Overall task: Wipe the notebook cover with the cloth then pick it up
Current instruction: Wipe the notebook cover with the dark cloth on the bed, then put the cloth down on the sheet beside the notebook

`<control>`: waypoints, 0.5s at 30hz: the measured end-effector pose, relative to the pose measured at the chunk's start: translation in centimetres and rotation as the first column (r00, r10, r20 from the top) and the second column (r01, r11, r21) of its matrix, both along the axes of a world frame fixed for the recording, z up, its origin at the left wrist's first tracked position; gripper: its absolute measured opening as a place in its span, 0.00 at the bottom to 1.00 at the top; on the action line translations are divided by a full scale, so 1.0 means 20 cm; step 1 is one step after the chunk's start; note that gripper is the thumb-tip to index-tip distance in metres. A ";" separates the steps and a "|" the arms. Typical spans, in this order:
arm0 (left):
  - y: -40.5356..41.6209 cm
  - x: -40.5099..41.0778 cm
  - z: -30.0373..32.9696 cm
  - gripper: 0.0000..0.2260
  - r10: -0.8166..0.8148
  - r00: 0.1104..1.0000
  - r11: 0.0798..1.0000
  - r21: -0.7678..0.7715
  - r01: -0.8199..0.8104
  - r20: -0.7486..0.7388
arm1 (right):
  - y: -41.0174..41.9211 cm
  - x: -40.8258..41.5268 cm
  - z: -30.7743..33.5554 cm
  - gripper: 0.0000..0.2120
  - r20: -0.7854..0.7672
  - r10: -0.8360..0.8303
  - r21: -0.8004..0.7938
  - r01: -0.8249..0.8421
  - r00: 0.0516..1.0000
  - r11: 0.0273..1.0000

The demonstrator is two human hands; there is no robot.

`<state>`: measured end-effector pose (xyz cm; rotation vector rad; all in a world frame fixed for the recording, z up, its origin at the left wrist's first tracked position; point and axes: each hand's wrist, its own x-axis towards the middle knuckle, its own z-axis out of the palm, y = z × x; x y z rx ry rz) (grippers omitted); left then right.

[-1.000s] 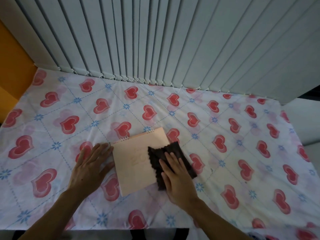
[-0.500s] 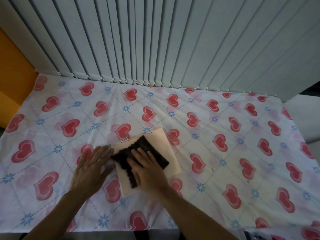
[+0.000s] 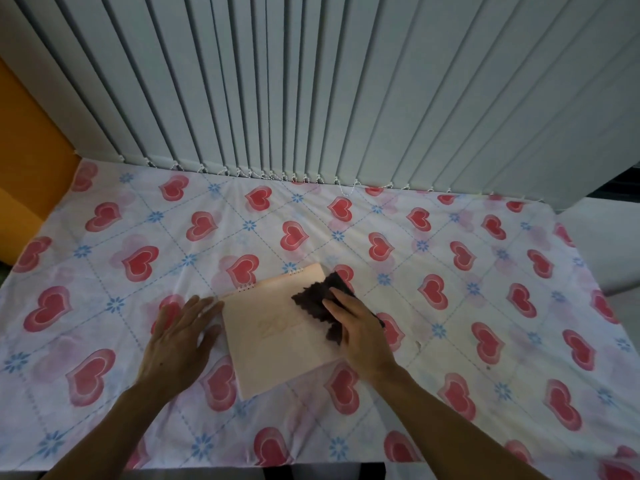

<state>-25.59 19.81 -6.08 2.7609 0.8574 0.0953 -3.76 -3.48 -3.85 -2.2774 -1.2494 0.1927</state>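
Head view, looking down: the notebook (image 3: 280, 334) lies flat on the tablecloth (image 3: 450, 271), near the front edge and a little left of centre, turned at an angle so its spiral binding (image 3: 266, 280) runs along the far edge. Its pale pink cover shows faint lettering near the middle. The cloth (image 3: 320, 301) — dark brown, with a zigzag edge — sits on the cover's right side and hangs a little past the notebook's right edge. The right hand (image 3: 356, 329) lies flat on top of it, fingers extended and close together, pressing the cloth down rather than pinching it. The left hand (image 3: 178, 336) rests palm-down on the tablecloth just beside the notebook's left edge, fingers spread, their tips at or touching the near-left corner region; it appears to be steadying the book, not gripping anything. Judging from this, the wiping step is in hand and the pick-up is not yet begun: much of the cover's left and lower part lies bare of cloth. The next move likely calls for drawing the cloth across that uncovered area with even pressure while the left hand stops the notebook from sliding on the soft fabric — then getting fingers under an edge to lift. Behind the table hang grey vertical blinds (image 3: 346, 98).
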 end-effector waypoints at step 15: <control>-0.37 0.47 0.21 0.27 -0.027 0.989 0.997 -0.065 0.037 0.149 | -0.57 0.54 0.23 0.22 0.097 -0.326 0.126 0.313 0.940 0.941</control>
